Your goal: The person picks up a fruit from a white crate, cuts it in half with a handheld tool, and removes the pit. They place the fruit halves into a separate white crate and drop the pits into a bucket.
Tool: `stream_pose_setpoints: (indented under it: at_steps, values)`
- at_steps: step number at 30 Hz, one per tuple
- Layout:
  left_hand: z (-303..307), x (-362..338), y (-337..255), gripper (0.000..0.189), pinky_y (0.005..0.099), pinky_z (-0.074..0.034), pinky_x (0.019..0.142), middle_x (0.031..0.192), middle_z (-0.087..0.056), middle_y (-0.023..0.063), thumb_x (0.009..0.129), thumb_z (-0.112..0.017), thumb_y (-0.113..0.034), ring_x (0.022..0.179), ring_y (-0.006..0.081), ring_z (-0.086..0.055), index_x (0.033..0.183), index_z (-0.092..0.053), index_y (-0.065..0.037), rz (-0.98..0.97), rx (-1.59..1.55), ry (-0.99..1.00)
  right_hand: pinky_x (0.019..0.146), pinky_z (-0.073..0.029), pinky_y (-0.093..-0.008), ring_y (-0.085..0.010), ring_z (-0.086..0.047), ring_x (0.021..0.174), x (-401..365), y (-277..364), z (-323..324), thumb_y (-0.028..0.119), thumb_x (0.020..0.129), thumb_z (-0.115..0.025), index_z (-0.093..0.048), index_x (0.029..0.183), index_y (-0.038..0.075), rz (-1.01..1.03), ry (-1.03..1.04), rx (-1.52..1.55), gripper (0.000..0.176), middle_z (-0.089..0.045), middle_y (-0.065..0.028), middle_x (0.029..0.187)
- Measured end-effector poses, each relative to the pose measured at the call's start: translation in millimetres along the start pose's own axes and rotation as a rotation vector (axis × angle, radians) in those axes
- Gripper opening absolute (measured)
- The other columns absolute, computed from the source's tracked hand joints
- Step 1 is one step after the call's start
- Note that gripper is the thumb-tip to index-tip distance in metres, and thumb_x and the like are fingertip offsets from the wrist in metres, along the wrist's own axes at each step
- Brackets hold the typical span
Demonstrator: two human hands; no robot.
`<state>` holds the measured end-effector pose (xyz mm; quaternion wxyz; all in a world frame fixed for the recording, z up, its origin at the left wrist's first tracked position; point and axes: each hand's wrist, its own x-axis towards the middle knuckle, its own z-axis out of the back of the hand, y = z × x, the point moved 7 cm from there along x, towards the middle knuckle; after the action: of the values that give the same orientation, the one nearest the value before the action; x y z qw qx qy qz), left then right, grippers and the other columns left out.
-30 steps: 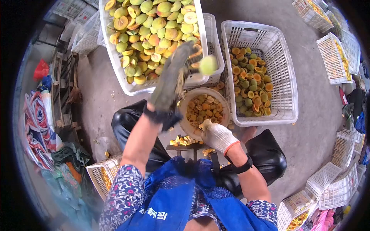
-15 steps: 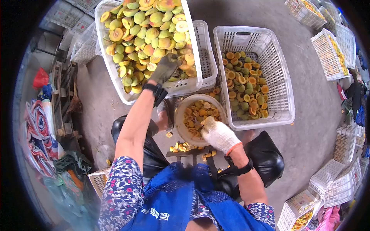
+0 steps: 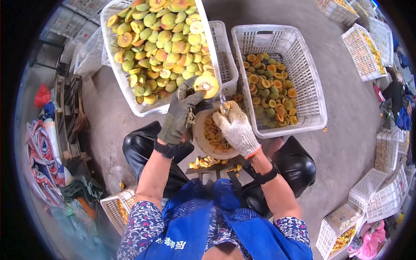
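A halved yellow peach [image 3: 209,88], cut face up with a pale centre, is held by my left hand [image 3: 182,110] in a dark grey glove. Just to the right, my right hand [image 3: 236,128] in a white knitted glove grips a small metal tool [image 3: 223,103]; its tip points up near the peach half, and its exact kind is hard to make out. Behind my left hand a tilted white crate [image 3: 113,82] is full of yellow-green peach halves [image 3: 167,43]. Below both hands stands a round tub [image 3: 200,138] with orange-yellow pieces [image 3: 212,132] in it, partly hidden by my gloves.
A white crate [image 3: 318,93] at right holds hollowed peach halves [image 3: 273,89]. Yellow scraps [image 3: 203,163] lie on a small bench [image 3: 197,170] between my knees. More crates [image 3: 364,52] line the right side; a wooden pallet [image 3: 65,112] and bundled sheeting [image 3: 43,147] are at left.
My left hand has come out of the full crate toward me and now holds a peach half. My right hand has risen from over the tub, with the metal tool now showing.
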<state>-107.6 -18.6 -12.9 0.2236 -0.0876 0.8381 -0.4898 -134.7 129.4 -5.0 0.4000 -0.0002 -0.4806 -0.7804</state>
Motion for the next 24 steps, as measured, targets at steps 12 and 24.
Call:
stream_pose_setpoints:
  at_steps: [12, 24]
  values:
    - [-38.9, -2.6, 20.5, 0.045, 0.0282, -0.049, 0.089, 0.117, -0.054, 0.0110, 0.083, -0.061, 0.000, 0.104, 0.0158, -0.056, 0.124, -0.042, 0.002, -0.134, 0.265, 0.008, 0.073, -0.046, -0.0431, -0.0371, -0.055, 0.082, -9.6, -16.2, 8.9, 0.007, 0.081, -0.054, -0.053, 0.096, -0.005, 0.099, -0.085, -0.386, 0.018, -0.054, -0.0203, 0.094]
    - [-42.0, -0.4, 29.6, 0.041, 0.0290, -0.046, 0.091, 0.113, -0.057, 0.0090, 0.083, -0.062, 0.000, 0.104, 0.0152, -0.056, 0.121, -0.045, 0.001, -0.269, 0.291, 0.135, 0.079, -0.043, -0.0454, -0.0425, -0.052, 0.092, -6.3, -30.4, 19.2, 0.014, 0.080, -0.054, -0.053, 0.097, -0.003, -0.328, 0.165, 0.082, 0.024, -0.057, -0.0245, 0.095]
